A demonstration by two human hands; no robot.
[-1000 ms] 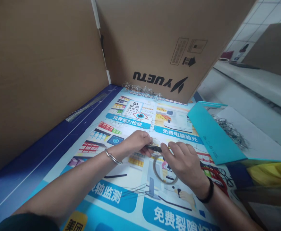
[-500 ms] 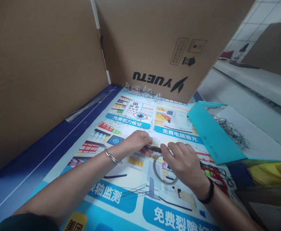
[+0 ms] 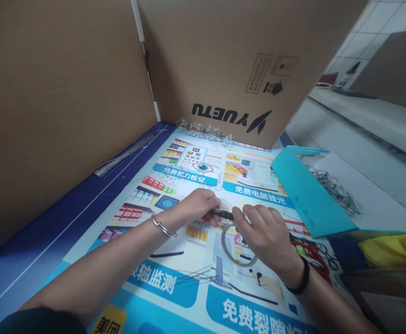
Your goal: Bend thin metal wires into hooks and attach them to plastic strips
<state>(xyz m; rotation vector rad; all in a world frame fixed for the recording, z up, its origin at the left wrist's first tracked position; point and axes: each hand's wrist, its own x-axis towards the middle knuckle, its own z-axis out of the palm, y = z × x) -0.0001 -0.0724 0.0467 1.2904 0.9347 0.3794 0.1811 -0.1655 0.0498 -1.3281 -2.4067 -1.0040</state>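
Just above the wire coil lying on the printed sheet, your right hand grips the dark pliers, while your left hand pinches at their tip, fingers closed.

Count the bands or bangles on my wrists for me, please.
2: a silver bangle on the wrist of your left hand, and a black band on the wrist of your right hand. Both wrists are in plain view.
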